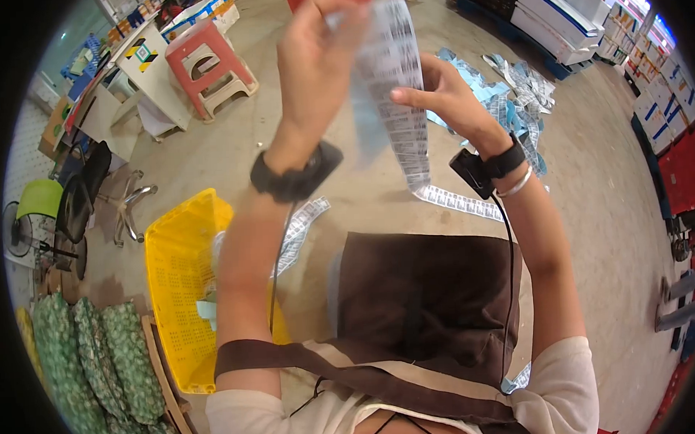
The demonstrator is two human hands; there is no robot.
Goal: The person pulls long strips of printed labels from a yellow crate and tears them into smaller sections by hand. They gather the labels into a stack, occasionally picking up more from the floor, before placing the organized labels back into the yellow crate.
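Note:
A long strip of white printed labels (405, 115) hangs in front of me, with pale blue backing paper (370, 128) beside it. My right hand (454, 98) grips the strip's right edge, thumb in front and fingers behind. Blurred by motion, my left hand (316, 73) is closed at the top of the strip, its fingertips smeared against the paper. The strip's lower end bends on the floor and runs right as a label tail (462, 201). Both wrists wear black devices with cables. A dark brown apron (427, 291) covers my lap.
A yellow basket (181, 276) with label paper stands at my left. Green mesh sacks (81, 356) lie beyond it. A red stool (208, 65) and an office chair (125, 198) stand farther left. Discarded label strips (512, 96) are heaped ahead right. White boxes (559, 22) line the back.

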